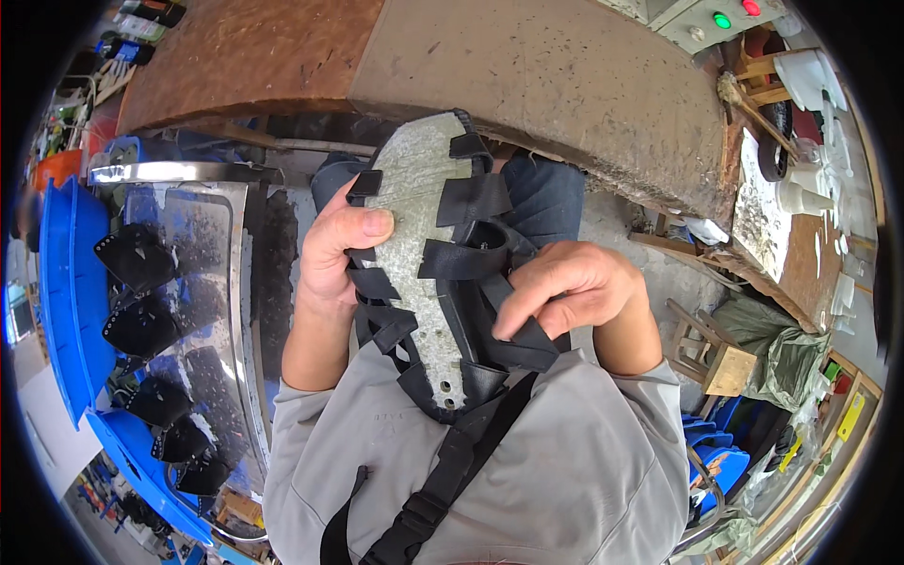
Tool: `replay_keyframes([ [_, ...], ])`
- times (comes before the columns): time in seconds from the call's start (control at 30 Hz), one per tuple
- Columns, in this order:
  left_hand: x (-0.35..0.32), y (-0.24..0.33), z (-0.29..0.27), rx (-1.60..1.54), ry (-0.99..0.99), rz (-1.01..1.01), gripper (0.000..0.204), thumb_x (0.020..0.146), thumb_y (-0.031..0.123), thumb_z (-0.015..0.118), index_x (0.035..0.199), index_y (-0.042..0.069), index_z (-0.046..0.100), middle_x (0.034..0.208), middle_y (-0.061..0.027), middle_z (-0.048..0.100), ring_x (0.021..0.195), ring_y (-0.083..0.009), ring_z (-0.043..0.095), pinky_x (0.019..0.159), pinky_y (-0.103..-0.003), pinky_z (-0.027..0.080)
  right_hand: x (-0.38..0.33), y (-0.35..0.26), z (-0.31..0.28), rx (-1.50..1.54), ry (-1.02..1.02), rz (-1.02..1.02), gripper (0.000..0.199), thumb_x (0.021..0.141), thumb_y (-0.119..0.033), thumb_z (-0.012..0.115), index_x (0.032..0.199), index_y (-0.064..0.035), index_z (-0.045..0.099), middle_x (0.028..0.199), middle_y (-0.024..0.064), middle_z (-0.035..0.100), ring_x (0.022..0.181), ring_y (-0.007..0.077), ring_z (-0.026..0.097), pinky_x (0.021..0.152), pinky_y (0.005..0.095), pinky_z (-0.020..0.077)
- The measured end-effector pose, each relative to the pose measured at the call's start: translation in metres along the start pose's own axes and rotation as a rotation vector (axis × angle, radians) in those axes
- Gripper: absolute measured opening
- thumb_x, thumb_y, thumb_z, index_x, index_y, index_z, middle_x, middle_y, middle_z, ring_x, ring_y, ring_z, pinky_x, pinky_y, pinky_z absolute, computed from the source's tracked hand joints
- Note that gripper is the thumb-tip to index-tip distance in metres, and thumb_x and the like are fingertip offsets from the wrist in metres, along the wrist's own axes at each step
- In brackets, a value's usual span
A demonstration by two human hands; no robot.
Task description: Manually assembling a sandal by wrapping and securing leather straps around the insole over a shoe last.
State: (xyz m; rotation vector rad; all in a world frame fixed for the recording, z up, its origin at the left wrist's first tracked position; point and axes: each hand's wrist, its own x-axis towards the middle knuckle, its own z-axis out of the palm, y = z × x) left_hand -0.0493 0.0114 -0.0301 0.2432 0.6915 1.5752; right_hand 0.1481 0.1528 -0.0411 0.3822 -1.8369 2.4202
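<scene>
A sandal in the making, its grey-green insole [414, 235] facing up, is held in front of my chest with one end toward the bench. Black straps fold over the insole's edges on both sides, and two small holes show at the near end. My left hand [339, 240] grips the left side, thumb flat on the insole and the other fingers hidden behind. At the right side my right hand [584, 287] is closed, thumb and forefinger pinching a loose black strap [523, 344]. The underside of the sandal is out of sight.
Beyond the sandal runs a brown workbench [527, 104]. To my left, black strap pieces [141, 320] with studded edges lie along a metal-framed table [212, 273] beside blue bins [71, 292]. A wooden stool [730, 369] and a green sheet [777, 320] are on the right.
</scene>
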Motion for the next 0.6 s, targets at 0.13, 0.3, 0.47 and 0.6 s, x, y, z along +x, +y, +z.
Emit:
replay_keyframes([
  [0.13, -0.001, 0.001, -0.002, 0.009, -0.014, -0.021, 0.060, 0.071, 0.008, 0.057, 0.126, -0.009, 0.040, 0.114, -0.0198, 0.057, 0.100, -0.0262, 0.059, 0.089, -0.034, 0.046, 0.010, -0.013, 0.006, -0.084, -0.083, 0.013, 0.018, 0.083, -0.014, 0.067, 0.096, -0.0009, 0.064, 0.076, 0.0051, 0.063, 0.059, 0.0104, 0.058, 0.053, 0.0245, 0.0447],
  [0.3, -0.001, 0.005, 0.013, 0.056, -0.034, -0.025, 0.054, 0.074, 0.008, 0.058, 0.124, -0.006, 0.043, 0.112, -0.0143, 0.058, 0.097, -0.0204, 0.059, 0.086, -0.031, 0.046, 0.012, -0.027, 0.057, -0.433, 0.403, 0.276, 0.020, 0.077, -0.017, 0.073, 0.087, -0.0031, 0.062, 0.065, 0.0026, 0.059, 0.054, 0.0090, 0.055, 0.048, 0.0252, 0.0413],
  [0.47, -0.004, 0.006, 0.021, 0.107, -0.015, -0.073, 0.052, 0.073, 0.007, 0.059, 0.122, -0.004, 0.045, 0.108, -0.0116, 0.059, 0.096, -0.0179, 0.058, 0.084, -0.029, 0.046, 0.006, -0.019, 0.053, -0.493, 0.490, 0.210, 0.024, 0.073, -0.019, 0.077, 0.079, -0.0042, 0.059, 0.057, 0.0020, 0.053, 0.046, 0.0083, 0.047, 0.043, 0.0241, 0.0358],
  [0.6, 0.000, 0.003, 0.019, 0.104, -0.025, -0.084, 0.052, 0.073, 0.008, 0.059, 0.122, -0.004, 0.046, 0.108, -0.0113, 0.059, 0.095, -0.0176, 0.058, 0.083, -0.029, 0.046, 0.003, -0.029, 0.040, -0.404, 0.383, 0.305, 0.021, 0.075, -0.017, 0.076, 0.078, -0.0050, 0.058, 0.052, -0.0016, 0.050, 0.044, 0.0083, 0.044, 0.043, 0.0233, 0.0345],
])
